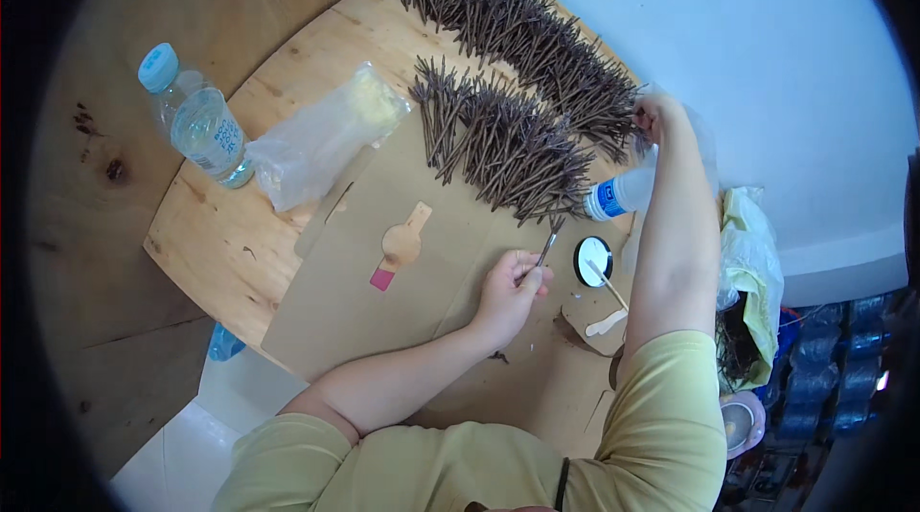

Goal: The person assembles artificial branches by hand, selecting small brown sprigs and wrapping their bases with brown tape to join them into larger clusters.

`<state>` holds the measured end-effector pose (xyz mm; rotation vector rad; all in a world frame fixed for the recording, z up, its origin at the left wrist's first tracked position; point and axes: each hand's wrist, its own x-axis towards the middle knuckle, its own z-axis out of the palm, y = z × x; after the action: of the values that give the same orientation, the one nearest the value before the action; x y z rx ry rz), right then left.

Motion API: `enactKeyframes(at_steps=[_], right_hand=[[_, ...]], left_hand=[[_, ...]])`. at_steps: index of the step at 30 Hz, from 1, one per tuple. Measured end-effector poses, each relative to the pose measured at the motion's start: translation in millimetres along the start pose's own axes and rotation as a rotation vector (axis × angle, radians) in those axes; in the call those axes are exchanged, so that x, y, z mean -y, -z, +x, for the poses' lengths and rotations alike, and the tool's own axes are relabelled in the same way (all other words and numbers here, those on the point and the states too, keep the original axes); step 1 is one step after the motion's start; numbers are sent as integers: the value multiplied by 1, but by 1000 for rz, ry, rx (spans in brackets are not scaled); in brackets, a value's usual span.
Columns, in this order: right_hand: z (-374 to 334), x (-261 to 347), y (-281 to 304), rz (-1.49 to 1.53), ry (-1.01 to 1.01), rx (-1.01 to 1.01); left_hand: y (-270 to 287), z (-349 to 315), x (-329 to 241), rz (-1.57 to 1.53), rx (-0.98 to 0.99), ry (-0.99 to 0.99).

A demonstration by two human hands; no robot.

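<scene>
My left hand [513,294] is closed in a pinch around a thin, dark, forked twig [550,242] that points up and away from me. My right hand [656,117] reaches to the right end of the far row of brown twigs [522,28]; its fingers are bent together, and what they grip, if anything, is hidden. A nearer row of twigs [503,143] lies in front of that one. Between my forearms sits a round black-rimmed lid [580,273] with white stuff in it and a thin stick [615,294] resting across its edge. Beside it lies a flat wooden stick [606,323].
Brown cardboard [383,320] covers much of the wooden table [225,253], bearing a tan disc-shaped piece [402,244]. A water bottle [206,134] and a clear plastic bag [307,153] are at left. A blue-labelled container [618,194] lies under my right forearm; an opened bag [752,253] is at right.
</scene>
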<state>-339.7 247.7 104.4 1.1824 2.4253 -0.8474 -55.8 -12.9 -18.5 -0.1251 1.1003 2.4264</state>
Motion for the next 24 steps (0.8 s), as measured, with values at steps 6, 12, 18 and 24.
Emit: enactKeyframes(at_steps=[6, 12, 18, 24], right_hand=[[-49, -8, -24, 636, -128, 85], [-41, 1, -19, 303, 297, -126], [-92, 1, -16, 96, 530, -151], [-217, -39, -34, 236, 986, -86]], left_hand=[[1, 0, -1, -17, 11, -27], [2, 2, 0, -44, 2, -28], [0, 0, -1, -14, -18, 11], [11, 6, 15, 220, -40, -179]])
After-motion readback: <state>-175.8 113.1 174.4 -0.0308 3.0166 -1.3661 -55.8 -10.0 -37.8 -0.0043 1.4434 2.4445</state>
